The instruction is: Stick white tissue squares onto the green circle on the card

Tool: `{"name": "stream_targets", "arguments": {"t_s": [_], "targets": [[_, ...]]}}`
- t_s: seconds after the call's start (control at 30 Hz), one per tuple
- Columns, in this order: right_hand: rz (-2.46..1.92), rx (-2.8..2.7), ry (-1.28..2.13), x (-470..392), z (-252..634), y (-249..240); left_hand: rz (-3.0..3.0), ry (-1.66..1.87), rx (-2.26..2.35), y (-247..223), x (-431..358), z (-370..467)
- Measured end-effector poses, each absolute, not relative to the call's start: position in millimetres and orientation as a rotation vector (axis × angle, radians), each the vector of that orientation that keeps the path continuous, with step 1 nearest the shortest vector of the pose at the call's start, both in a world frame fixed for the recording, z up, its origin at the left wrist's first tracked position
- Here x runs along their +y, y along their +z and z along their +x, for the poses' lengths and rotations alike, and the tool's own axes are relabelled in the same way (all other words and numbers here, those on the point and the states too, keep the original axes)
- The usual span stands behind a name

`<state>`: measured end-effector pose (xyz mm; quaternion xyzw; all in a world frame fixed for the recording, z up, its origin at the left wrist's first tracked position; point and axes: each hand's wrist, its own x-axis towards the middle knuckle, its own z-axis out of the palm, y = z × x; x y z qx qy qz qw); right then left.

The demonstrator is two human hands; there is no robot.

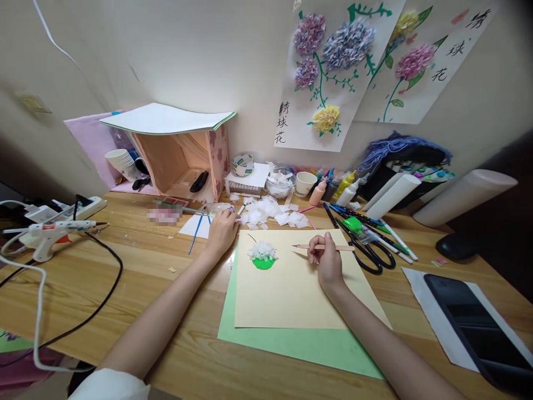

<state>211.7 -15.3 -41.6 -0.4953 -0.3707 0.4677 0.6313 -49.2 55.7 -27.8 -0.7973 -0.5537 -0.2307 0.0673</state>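
My right hand [327, 261] is closed round a wooden pencil [343, 248] above the cream sheet [291, 300]; the pencil's dark tip points left. On the sheet's upper left sits a white tissue flower [264, 251] over a green painted patch [264, 264], with a thin dark line above it. My left hand [224, 229] rests by the sheet's upper left corner, its fingers near a small pen-like stick [241, 210]; whether it holds anything is hidden. Beneath the cream sheet lies a green sheet [300, 353].
White tissue pieces [270, 211] lie behind the sheet. Black scissors [368, 258] and pens sit at its right, beyond them a phone [470, 322]. Paint bottles [318, 191] stand at the back. A glue gun [45, 239] with cables lies left.
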Motion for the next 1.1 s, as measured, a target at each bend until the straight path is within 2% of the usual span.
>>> {"name": "stream_targets", "arguments": {"t_s": [0.23,0.47,0.7,0.8,1.0,1.1], "targets": [[-1.140,-0.850,1.062,-16.6,210.5,-40.3,-2.416,-0.629,-1.660,-27.8,60.8,-52.3],[-1.165,-0.875,1.053,-17.4,209.6,-39.6,-2.336,-0.872,-1.716,-29.7,57.7,-54.9],[-1.156,-0.905,1.042,-16.8,208.9,-38.3,-2.472,-0.829,-1.756,-31.5,63.3,-48.2],[-1.135,-0.930,0.977,-19.6,205.8,-36.2,-2.465,-1.075,-1.814,-26.0,59.3,-45.5],[-1.097,-1.282,0.871,-35.1,190.4,-25.0,-2.927,-1.978,-2.094,2.0,21.3,-21.5],[-1.006,-1.386,0.939,-39.7,184.7,-21.7,-3.238,-1.953,-2.242,12.7,1.8,-3.9]]}}
